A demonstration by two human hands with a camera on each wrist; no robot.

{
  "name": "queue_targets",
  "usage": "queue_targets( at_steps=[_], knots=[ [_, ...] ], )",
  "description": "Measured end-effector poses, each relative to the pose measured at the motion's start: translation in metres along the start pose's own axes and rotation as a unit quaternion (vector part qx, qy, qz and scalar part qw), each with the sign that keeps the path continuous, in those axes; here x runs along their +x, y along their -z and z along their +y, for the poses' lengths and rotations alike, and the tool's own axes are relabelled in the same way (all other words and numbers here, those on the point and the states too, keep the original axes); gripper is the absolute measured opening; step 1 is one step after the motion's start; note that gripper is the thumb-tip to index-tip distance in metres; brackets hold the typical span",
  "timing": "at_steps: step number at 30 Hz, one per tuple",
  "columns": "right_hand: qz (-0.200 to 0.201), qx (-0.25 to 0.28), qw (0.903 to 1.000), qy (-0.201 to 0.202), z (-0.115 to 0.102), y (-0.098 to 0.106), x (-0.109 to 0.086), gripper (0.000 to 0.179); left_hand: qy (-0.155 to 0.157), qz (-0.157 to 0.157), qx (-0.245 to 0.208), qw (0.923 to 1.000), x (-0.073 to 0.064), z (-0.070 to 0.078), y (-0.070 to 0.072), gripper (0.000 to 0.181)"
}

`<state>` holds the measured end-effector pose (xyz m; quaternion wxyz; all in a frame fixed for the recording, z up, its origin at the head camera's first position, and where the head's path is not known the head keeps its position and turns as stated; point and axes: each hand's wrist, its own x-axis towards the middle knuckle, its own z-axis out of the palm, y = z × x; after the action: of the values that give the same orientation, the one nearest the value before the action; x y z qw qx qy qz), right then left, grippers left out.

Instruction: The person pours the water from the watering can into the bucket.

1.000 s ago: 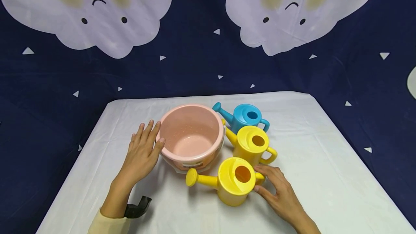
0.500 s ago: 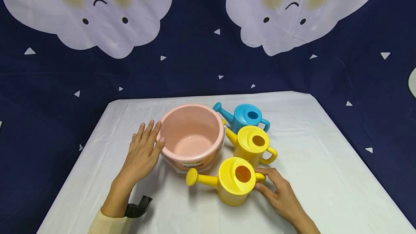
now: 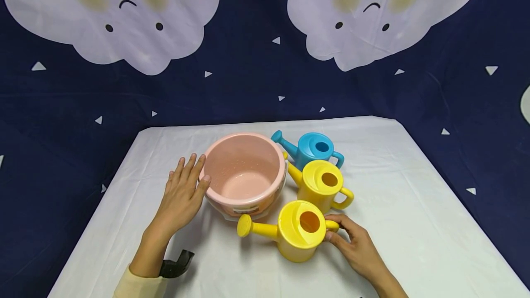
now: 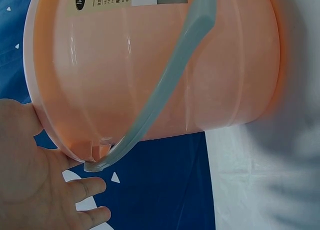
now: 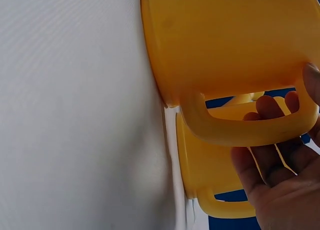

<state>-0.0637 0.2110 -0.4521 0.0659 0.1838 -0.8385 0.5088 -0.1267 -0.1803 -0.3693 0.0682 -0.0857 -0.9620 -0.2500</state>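
Note:
A pink bucket (image 3: 244, 169) with a grey handle (image 4: 162, 92) stands upright on the white-covered table. My left hand (image 3: 182, 192) rests against the left side of its rim, the fingers straight. The nearest yellow watering can (image 3: 301, 231) stands in front of the bucket, its spout toward the left. With my right hand (image 3: 356, 245) I hold this can by its handle (image 5: 250, 130); in the right wrist view, fingers pass through the handle loop and the thumb lies near its top.
A second yellow watering can (image 3: 320, 180) stands right behind the held one, close to the bucket. Behind it is a blue watering can (image 3: 312, 148). A dark blue cloth with clouds (image 3: 248, 91) hangs behind the table (image 3: 414, 224).
My right hand's fingers have curled a little further round the can's handle. The left hand, the bucket and the cans stay where they were.

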Motion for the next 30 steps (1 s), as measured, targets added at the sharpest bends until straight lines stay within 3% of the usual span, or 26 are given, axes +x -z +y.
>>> queue_targets(
  at_steps=[6,17,21,25,30],
  knots=[
    [-0.003,0.043,0.999,-0.015,-0.0005,-0.0001,0.0,0.029,0.0,0.001,0.0,1.0,0.0001,0.0001,0.0,0.059],
    [-0.005,0.101,0.9949,-0.003,0.0001,-0.002,0.0012,0.027,0.003,-0.004,-0.006,1.0,-0.0007,0.0007,0.0003,0.059],
    [-0.009,0.123,0.9921,-0.026,-0.0005,-0.0021,0.0003,0.024,0.003,-0.004,-0.006,1.0,-0.0009,0.0009,0.0006,0.059],
    [-0.018,0.162,0.9855,-0.049,-0.0006,-0.0015,0.0004,0.025,0.004,-0.003,-0.006,1.0,-0.001,0.0012,0.001,0.059],
    [-0.025,0.226,0.9695,-0.09,0.0002,-0.0023,0.0006,0.027,0.003,-0.005,-0.006,1.0,-0.0007,0.0013,0.0007,0.059]
  ],
)
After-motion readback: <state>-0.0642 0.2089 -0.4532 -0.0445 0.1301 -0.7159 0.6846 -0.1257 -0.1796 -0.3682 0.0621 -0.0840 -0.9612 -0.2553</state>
